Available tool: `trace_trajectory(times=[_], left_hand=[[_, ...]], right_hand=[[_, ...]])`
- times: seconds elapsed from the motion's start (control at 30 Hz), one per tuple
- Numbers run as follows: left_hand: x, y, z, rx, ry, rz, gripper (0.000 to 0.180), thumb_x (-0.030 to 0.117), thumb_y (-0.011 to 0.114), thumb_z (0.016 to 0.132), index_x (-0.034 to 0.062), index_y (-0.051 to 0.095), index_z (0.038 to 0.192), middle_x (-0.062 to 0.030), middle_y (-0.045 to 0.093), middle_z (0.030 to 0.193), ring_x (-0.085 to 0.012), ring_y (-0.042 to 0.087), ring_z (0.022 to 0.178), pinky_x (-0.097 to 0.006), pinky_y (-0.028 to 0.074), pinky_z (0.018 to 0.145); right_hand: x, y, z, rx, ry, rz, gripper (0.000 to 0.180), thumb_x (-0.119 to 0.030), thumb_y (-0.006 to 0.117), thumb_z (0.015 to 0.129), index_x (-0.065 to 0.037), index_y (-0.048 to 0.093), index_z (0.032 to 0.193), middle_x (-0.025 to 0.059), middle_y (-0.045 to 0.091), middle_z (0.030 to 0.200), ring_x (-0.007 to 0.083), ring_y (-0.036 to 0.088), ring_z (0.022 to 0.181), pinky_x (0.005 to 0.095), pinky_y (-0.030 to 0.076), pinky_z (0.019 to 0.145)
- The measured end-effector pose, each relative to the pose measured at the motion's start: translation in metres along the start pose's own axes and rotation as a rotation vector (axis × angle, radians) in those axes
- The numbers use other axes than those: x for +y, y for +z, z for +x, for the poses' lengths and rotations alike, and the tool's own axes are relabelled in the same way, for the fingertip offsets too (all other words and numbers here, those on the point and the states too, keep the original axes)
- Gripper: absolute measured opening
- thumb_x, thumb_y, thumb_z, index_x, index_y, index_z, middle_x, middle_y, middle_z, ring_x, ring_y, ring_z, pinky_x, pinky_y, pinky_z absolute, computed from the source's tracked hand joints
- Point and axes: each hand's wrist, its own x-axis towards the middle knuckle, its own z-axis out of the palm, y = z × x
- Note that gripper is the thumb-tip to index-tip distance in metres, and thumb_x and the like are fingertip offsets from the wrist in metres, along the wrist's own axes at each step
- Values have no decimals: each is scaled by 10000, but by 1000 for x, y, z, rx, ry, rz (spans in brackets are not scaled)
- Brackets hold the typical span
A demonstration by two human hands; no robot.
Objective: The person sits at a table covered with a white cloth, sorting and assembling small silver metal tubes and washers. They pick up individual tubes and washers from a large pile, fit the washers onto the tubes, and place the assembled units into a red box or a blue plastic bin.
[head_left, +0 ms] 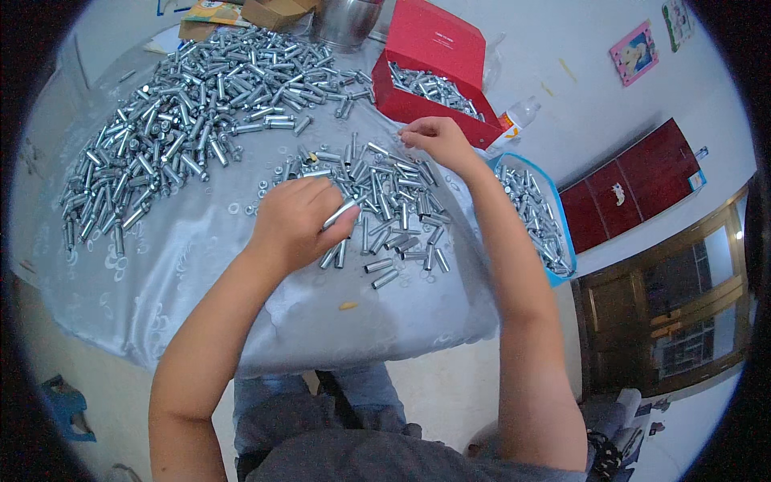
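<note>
My left hand (299, 223) is closed with a silvery metal sleeve anchor (344, 212) sticking out between thumb and fingers. It hovers over the near edge of a small heap of loose metal sleeves (395, 207). Farther right, my right hand (443, 145) has thumb and fingertips pinched together by the table's right edge, near the red box. Whatever it may hold is too small to make out. A few small nuts and rings (263, 189) lie to the left of the heap, close to my left hand.
A big pile of bolt-like anchors (181, 120) covers the table's far left. An open red box (397, 100) of metal parts stands at the back. Past my right forearm are a bottle (520, 114) and a blue-rimmed bin (572, 241) of parts. A small yellowish piece (348, 305) lies in front.
</note>
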Motion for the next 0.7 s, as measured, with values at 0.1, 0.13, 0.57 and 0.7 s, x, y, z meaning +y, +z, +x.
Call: trace_trajectory(times=[0.1, 0.13, 0.57, 0.7], left_hand=[[1, 0, 2, -14, 0, 0, 198, 166, 627, 750, 56, 486, 663, -112, 471, 620, -315, 492, 581, -406, 375, 509], [0, -1, 2, -16, -2, -3, 200, 167, 627, 750, 56, 485, 663, -112, 468, 619, -315, 491, 580, -406, 373, 508], [0, 2, 0, -30, -40, 0, 196, 165, 620, 757, 44, 492, 670, -121, 481, 635, -324, 493, 600, -415, 373, 529], [-2, 1, -1, -9, -45, 16, 209, 178, 601, 775, 39, 488, 668, -129, 479, 640, -332, 489, 606, -414, 369, 530]], right_hand=[[30, 8, 16, 96, -40, -338, 255, -91, 647, 722, -61, 670, 973, 164, 652, 901, 288, 635, 835, 348, 489, 761], [40, 15, 19, 83, -103, -377, 262, -84, 648, 729, -50, 664, 988, 153, 656, 913, 270, 637, 836, 338, 489, 769], [46, 34, 24, 93, -212, -543, 145, -54, 591, 759, -9, 649, 883, 191, 638, 854, 331, 621, 809, 374, 490, 729], [49, 31, 30, 67, -104, -517, 140, -54, 585, 762, -5, 637, 882, 177, 644, 841, 297, 632, 797, 357, 494, 714]])
